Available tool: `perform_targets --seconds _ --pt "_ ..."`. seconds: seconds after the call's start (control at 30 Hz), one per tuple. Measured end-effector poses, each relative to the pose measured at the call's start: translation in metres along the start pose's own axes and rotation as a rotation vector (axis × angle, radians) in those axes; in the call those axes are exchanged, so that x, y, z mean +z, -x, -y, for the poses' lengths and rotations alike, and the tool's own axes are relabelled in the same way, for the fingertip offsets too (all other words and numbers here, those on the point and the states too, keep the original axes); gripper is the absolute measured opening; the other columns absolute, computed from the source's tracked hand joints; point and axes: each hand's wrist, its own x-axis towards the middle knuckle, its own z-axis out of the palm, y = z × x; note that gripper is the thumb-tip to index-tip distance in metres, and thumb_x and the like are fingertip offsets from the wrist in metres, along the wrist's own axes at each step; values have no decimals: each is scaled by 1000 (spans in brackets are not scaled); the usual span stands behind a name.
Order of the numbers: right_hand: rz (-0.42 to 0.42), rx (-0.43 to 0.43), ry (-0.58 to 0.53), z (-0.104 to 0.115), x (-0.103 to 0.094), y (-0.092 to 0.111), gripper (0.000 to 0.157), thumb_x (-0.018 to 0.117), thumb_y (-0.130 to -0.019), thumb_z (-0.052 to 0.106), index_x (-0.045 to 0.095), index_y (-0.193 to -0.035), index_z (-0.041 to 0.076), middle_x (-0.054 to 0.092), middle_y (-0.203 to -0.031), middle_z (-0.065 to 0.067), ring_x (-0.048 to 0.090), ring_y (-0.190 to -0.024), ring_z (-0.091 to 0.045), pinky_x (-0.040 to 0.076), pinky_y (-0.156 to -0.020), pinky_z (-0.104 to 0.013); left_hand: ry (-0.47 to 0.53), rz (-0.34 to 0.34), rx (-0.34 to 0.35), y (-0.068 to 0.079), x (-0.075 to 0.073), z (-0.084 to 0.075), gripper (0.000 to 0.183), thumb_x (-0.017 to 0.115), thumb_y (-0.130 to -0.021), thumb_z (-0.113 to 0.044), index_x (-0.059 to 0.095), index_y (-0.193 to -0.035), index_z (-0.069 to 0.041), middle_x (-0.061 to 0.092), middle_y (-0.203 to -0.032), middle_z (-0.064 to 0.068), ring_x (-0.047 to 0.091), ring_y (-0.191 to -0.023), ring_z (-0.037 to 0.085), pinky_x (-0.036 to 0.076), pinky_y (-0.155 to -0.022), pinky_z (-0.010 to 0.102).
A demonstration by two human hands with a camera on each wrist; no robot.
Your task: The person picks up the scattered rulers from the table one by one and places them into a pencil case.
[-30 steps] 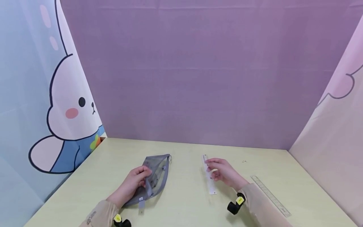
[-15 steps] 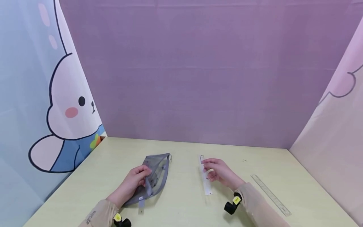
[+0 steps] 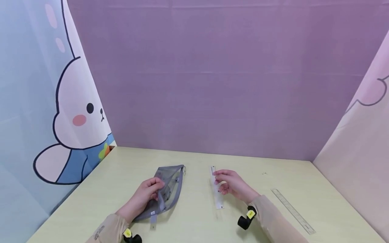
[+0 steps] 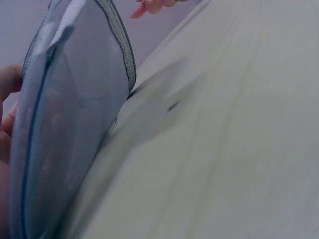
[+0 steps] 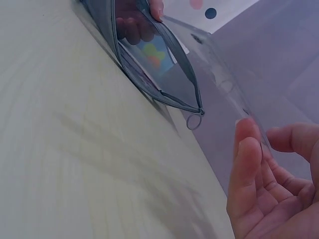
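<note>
My left hand (image 3: 146, 195) pinches a grey mesh zip pouch (image 3: 171, 175) by its upper side, and its mouth gapes toward the right. In the right wrist view the zip's ring pull (image 5: 194, 121) hangs at the corner of the parted zip (image 5: 187, 64). My right hand (image 3: 232, 186) holds a clear ruler (image 3: 219, 202) between thumb and fingers, above the table and to the right of the pouch. Seen from the right wrist, the ruler (image 5: 224, 74) slants up from the fingertips, with dark marks along it. A short clear strip (image 3: 153, 222) pokes out under the pouch's near edge.
A second clear ruler (image 3: 293, 211) lies slanted on the pale table (image 3: 249, 233), right of my right arm. Small dark marks (image 3: 264, 173) show on the tabletop behind it. A purple curtain (image 3: 212, 84) backs the table, and printed cloths hang at both sides.
My right hand has moved a little left with the clear ruler, closer to the pouch. The left hand keeps its grip on the pouch, and the head view has shifted slightly.
</note>
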Motion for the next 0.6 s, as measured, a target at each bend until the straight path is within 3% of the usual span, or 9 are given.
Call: perform_targets --seconds 0.6 --pt "60 29 -28 -1 25 -11 44 58 -95 16 48 -130 -10 62 -86 -7 55 -56 -10 47 -53 -23 -17 16 9 1 1 -6 8 64 -91 -13 61 -87 -7 53 -77 -1 47 -57 8 45 -54 22"
